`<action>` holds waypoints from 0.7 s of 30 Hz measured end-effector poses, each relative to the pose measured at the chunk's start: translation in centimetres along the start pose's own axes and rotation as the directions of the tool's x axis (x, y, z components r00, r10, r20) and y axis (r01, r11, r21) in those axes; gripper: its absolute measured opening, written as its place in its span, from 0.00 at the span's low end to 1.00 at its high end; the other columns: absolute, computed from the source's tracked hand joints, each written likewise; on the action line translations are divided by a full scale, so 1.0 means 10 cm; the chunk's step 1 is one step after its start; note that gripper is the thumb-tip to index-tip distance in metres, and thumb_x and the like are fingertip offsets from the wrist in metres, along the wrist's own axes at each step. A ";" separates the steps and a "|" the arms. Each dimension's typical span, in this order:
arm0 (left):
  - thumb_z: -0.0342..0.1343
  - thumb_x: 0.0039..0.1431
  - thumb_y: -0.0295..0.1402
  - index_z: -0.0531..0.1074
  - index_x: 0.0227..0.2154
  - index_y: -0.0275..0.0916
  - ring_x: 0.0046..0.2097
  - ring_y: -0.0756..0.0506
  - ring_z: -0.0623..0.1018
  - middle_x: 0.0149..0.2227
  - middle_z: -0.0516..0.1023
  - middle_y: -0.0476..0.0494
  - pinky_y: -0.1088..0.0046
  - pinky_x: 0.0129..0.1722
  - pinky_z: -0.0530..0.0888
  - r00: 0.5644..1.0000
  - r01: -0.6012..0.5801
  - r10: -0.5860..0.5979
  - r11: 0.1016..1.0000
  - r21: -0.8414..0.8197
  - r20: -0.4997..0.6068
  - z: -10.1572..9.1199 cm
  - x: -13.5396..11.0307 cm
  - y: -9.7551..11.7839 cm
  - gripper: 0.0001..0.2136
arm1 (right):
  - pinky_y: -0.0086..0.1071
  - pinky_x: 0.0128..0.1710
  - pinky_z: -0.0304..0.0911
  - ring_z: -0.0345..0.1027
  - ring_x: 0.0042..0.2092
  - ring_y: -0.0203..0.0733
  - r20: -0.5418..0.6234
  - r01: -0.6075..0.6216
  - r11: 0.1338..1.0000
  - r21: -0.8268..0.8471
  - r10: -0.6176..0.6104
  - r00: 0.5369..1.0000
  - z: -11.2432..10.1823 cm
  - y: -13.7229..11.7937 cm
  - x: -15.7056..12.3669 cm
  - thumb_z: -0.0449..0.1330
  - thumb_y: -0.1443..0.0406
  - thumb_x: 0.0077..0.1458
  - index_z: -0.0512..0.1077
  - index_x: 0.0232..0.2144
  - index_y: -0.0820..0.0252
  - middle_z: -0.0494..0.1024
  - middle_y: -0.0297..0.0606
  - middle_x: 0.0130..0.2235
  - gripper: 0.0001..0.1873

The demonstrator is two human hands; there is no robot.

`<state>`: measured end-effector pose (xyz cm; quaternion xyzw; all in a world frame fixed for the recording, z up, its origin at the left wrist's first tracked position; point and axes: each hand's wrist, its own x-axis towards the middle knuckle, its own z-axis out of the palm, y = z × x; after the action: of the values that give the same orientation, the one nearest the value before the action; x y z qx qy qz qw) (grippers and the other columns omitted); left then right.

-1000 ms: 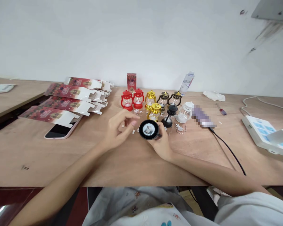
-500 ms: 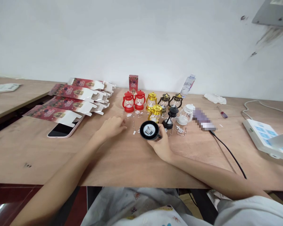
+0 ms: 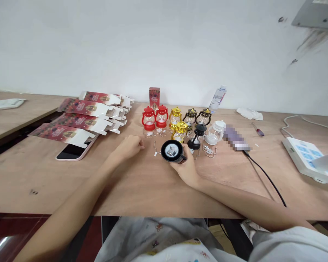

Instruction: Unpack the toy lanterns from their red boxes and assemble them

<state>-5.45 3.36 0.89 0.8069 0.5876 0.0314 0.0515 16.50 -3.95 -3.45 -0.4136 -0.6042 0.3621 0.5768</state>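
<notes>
My right hand [image 3: 187, 167] is wrapped round a small black lantern [image 3: 164, 156], tipped so that its open round base faces up at me. White and metal parts show inside that base. To its left, my left hand [image 3: 129, 147] rests low over the table with its fingers curled in; whatever they may hold is hidden. Just beyond my hands stand two red lanterns [image 3: 149, 120], two gold ones [image 3: 175, 115], two bronze ones [image 3: 190, 117], another black lantern [image 3: 198, 136] and a white lantern [image 3: 214, 133]. Small white pieces with bent wires [image 3: 208, 150] lie in front of them.
Flattened red-and-white boxes [image 3: 79, 107] overlap a phone [image 3: 73, 153] at left. Behind the lanterns stand a red box [image 3: 154, 97] and a clear bottle [image 3: 218, 98]. Rightward lie a blurred purple object [image 3: 232, 136] with a black cable, a screwdriver [image 3: 259, 132] and a power strip [image 3: 311, 156].
My left hand's fingers have drawn in slightly, with the thumb tucked closer. My right hand and the black lantern have stayed almost still.
</notes>
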 end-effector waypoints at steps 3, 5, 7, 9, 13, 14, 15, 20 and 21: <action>0.48 0.53 0.27 0.74 0.31 0.37 0.40 0.41 0.77 0.37 0.80 0.40 0.68 0.37 0.69 0.999 0.028 -0.027 1.000 0.012 -0.037 0.01 0.01 -0.01 0.09 | 0.34 0.40 0.64 0.66 0.38 0.39 0.002 0.006 1.000 -0.014 -0.006 1.000 0.00 0.00 0.00 0.61 0.68 0.41 0.61 0.37 0.54 0.71 0.32 0.34 0.19; 0.48 0.54 0.27 0.74 0.32 0.37 0.41 0.41 0.77 0.37 0.80 0.39 0.68 0.38 0.69 0.998 0.036 -0.035 0.999 0.021 -0.049 0.02 0.01 -0.01 0.09 | 0.35 0.40 0.64 0.66 0.37 0.39 0.003 0.009 1.000 -0.021 -0.009 1.000 0.00 0.00 0.00 0.61 0.68 0.41 0.61 0.37 0.54 0.71 0.32 0.34 0.19; 0.49 0.54 0.30 0.74 0.31 0.37 0.41 0.40 0.77 0.37 0.79 0.38 0.67 0.39 0.69 0.998 0.032 -0.031 0.999 0.030 -0.050 0.01 0.01 0.00 0.08 | 0.35 0.40 0.64 0.66 0.37 0.39 0.003 0.011 1.000 -0.026 -0.010 1.000 0.00 0.00 0.00 0.61 0.68 0.41 0.61 0.37 0.54 0.71 0.32 0.35 0.19; 0.49 0.55 0.32 0.74 0.32 0.37 0.41 0.39 0.77 0.38 0.79 0.38 0.67 0.39 0.69 0.998 0.030 -0.028 0.999 0.038 -0.053 0.00 0.01 0.00 0.09 | 0.35 0.41 0.64 0.66 0.38 0.40 0.004 0.013 1.000 -0.028 -0.013 1.000 0.00 0.00 0.00 0.61 0.68 0.41 0.61 0.37 0.54 0.71 0.32 0.35 0.19; 0.49 0.55 0.34 0.73 0.35 0.39 0.41 0.39 0.77 0.39 0.79 0.40 0.68 0.37 0.69 0.998 0.036 -0.034 0.999 0.025 -0.054 -0.01 0.00 0.00 0.10 | 0.35 0.41 0.64 0.67 0.39 0.40 0.003 0.018 0.999 -0.030 -0.018 1.000 0.00 0.00 0.00 0.60 0.68 0.41 0.61 0.37 0.54 0.71 0.32 0.35 0.19; 0.49 0.55 0.34 0.73 0.36 0.40 0.41 0.40 0.77 0.39 0.79 0.41 0.69 0.36 0.69 0.998 0.036 -0.035 0.999 0.016 -0.053 -0.01 0.00 0.00 0.10 | 0.35 0.41 0.64 0.67 0.39 0.40 0.003 0.018 0.999 -0.030 -0.018 1.000 0.00 0.00 0.00 0.60 0.68 0.41 0.61 0.37 0.54 0.71 0.32 0.35 0.19; 0.49 0.55 0.34 0.72 0.37 0.41 0.41 0.40 0.76 0.39 0.78 0.41 0.69 0.36 0.68 0.998 0.034 -0.034 0.999 0.008 -0.054 -0.01 0.00 0.01 0.10 | 0.35 0.41 0.64 0.67 0.39 0.40 0.003 0.018 0.999 -0.030 -0.018 1.000 0.00 0.00 0.00 0.60 0.68 0.41 0.61 0.37 0.54 0.71 0.32 0.34 0.19; 0.47 0.56 0.34 0.72 0.40 0.42 0.39 0.40 0.76 0.38 0.78 0.41 0.68 0.36 0.68 0.998 -0.007 0.005 0.999 -0.039 -0.064 -0.02 -0.01 0.03 0.12 | 0.34 0.41 0.64 0.66 0.38 0.40 0.007 0.014 1.000 -0.022 -0.014 1.000 0.00 0.01 0.00 0.60 0.69 0.40 0.61 0.37 0.54 0.70 0.31 0.34 0.19; 0.48 0.55 0.33 0.73 0.39 0.42 0.39 0.40 0.76 0.37 0.78 0.41 0.68 0.36 0.68 0.998 -0.017 0.012 0.997 -0.069 -0.065 -0.02 -0.01 0.03 0.11 | 0.34 0.41 0.64 0.66 0.38 0.40 0.006 0.012 1.000 -0.024 -0.012 1.000 0.00 0.01 0.00 0.60 0.69 0.40 0.61 0.37 0.54 0.70 0.31 0.34 0.19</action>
<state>-5.21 3.21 1.07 0.8074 0.5817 0.0783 0.0605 16.48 -3.92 -3.51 -0.4157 -0.6128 0.3527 0.5721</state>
